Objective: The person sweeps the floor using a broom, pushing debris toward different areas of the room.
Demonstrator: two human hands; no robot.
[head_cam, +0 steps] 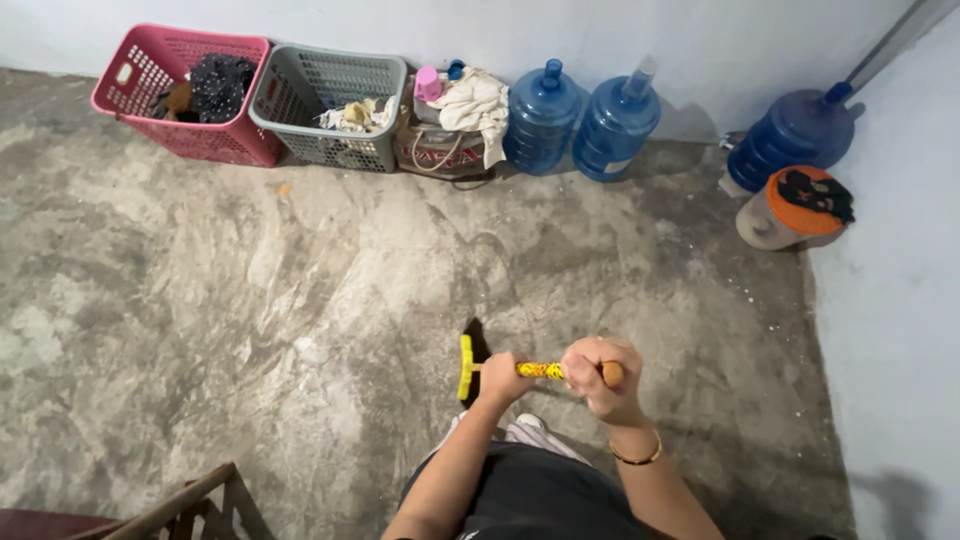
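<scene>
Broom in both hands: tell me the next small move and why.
Probably draw the yellow broom head back across the concrete floor toward the feet. The left hand grips low on the patterned handle, the right hand covers its top end, and the head sits out ahead of the body.

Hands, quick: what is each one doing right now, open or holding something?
Left hand: closed around the yellow broom handle, lower down, near the yellow head.
Right hand: closed around the handle's upper end.
</scene>
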